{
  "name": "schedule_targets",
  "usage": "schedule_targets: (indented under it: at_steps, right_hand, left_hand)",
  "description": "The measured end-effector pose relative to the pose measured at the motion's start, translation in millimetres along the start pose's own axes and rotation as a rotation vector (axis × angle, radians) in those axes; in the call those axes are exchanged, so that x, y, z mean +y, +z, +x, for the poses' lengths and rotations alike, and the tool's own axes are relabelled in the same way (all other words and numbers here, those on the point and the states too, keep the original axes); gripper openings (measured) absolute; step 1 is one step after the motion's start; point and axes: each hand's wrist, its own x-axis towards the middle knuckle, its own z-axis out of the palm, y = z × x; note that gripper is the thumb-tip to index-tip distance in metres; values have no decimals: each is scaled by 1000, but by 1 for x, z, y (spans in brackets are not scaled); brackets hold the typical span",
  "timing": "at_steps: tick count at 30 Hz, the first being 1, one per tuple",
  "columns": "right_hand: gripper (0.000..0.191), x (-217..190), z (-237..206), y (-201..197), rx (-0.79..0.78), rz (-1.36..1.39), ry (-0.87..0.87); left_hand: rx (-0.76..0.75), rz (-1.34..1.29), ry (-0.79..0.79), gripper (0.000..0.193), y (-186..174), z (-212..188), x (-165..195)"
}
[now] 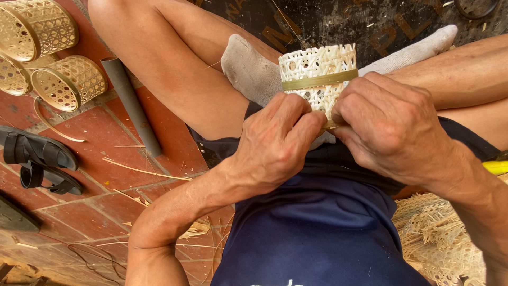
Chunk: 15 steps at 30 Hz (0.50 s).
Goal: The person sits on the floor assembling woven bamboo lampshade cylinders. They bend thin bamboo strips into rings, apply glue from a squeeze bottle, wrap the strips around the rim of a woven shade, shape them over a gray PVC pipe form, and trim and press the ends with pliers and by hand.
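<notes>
While the person sits cross-legged on the floor, both hands close on a small woven cane basket (pixel 317 74) held over the lap, just in front of the grey-socked feet (pixel 251 71). The left hand (pixel 275 140) is curled shut, its fingers and thumb pinching the basket's lower edge from the left. The right hand (pixel 389 124) is likewise closed, its fingers pressed on the lower right of the basket, and a thin bamboo strip (pixel 332 125) shows between the two hands where they nearly meet. A flat olive-coloured band (pixel 317 81) wraps around the basket's pale open weave. The person wears dark blue shorts (pixel 317 228).

On the red tiled floor (pixel 106 132) to the left lie three finished round woven baskets (pixel 69 82) on their sides, a grey tube (pixel 132 106) beside them, and a pair of black sandals (pixel 42 159) nearer the edge. Loose bamboo slivers (pixel 143 170) are scattered over the tiles. At the lower right sits a heap of pale woven cane material (pixel 439 233).
</notes>
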Motion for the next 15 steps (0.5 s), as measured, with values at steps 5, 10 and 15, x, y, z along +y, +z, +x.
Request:
schedule_targets:
  at_steps: [5,10,15]
  right_hand:
    - [37,12,11,-9,-78,13,-14]
    - [31,38,17,-23,-50,164,-38]
    - [18,92,26,-5,-146,238,384]
  left_hand:
    - [-53,-77,-26,16,-3,10,-12]
    - [-44,-137,-31,19,-9,31,-41]
    - [-56,-39,-27,19,17,71,-77]
